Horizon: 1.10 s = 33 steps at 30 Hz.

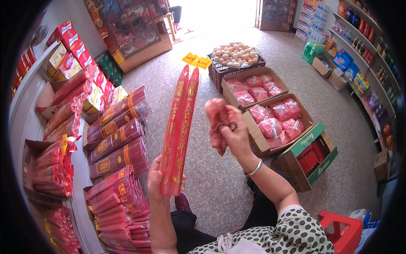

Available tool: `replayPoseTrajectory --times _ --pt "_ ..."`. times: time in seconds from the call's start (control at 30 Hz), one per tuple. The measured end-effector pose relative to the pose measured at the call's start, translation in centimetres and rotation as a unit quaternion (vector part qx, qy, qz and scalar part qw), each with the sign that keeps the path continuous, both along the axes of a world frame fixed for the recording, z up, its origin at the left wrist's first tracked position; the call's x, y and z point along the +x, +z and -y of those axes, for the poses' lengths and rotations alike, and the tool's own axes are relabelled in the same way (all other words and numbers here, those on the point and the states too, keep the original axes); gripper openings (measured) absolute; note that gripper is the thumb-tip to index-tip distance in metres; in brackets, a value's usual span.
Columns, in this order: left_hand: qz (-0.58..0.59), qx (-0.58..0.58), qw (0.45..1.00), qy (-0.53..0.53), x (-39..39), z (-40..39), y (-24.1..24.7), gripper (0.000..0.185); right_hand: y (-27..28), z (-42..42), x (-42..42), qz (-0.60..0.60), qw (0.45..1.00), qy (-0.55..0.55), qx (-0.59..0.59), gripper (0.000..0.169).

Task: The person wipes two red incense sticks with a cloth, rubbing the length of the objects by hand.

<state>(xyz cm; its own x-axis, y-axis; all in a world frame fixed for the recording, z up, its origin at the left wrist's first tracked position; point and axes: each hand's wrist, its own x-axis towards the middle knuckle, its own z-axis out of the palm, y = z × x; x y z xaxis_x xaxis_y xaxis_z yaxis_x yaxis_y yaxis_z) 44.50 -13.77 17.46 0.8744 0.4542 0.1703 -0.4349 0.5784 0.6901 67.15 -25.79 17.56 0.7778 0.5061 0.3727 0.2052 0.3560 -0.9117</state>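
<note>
My left hand (156,179) grips the lower end of a clear-wrapped pair of long red candles (179,133), held nearly upright and leaning a little right. Gold characters run down both candles, and yellow tags (196,60) top them. To the right, my right hand (236,131) clutches a crumpled reddish cloth (218,122), apart from the candles. Left of my left hand, bundles of purple-wrapped incense sticks (117,158) and red candle packs (114,209) lie in cartons on a shelf.
Cartons of red bagged packets (274,122) stand right of centre, with a basket of eggs (234,54) on a crate behind. A green-and-brown banana box (304,158) sits nearer. At lower right is a red plastic stool (342,227). Stocked shelves (361,41) line the right wall. A person's legs (176,16) show by the doorway.
</note>
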Motion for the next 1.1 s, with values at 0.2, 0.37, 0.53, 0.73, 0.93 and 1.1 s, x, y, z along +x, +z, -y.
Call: replayPoseTrajectory --times 0.2,0.37,0.53,0.73,0.93,1.1 --pt "-0.088 0.014 0.996 0.003 0.6 -0.3 -1.7 0.074 2.3 0.7 -4.1 0.378 0.922 0.079 -0.010 0.045" --pt "-0.158 -0.011 0.980 0.125 1.4 1.0 -1.2 0.085 1.0 0.2 -7.9 0.460 0.880 0.120 -0.023 0.037" --pt "-0.134 0.080 0.987 -0.041 0.3 0.8 -1.2 0.089 1.1 -0.1 1.2 0.348 0.924 -0.148 -0.061 0.035" --pt "-0.146 0.050 0.988 -0.020 1.0 1.3 -1.0 0.085 1.2 0.2 -4.0 0.400 0.915 -0.038 -0.039 0.034" --pt "-0.118 -0.018 0.993 -0.002 0.3 -0.3 -2.5 0.078 1.1 0.5 -8.3 0.474 0.876 0.085 -0.027 0.036" --pt "-0.086 -0.004 0.992 -0.092 0.3 0.6 -2.1 0.081 1.6 0.5 1.8 0.346 0.918 -0.189 -0.053 0.037"
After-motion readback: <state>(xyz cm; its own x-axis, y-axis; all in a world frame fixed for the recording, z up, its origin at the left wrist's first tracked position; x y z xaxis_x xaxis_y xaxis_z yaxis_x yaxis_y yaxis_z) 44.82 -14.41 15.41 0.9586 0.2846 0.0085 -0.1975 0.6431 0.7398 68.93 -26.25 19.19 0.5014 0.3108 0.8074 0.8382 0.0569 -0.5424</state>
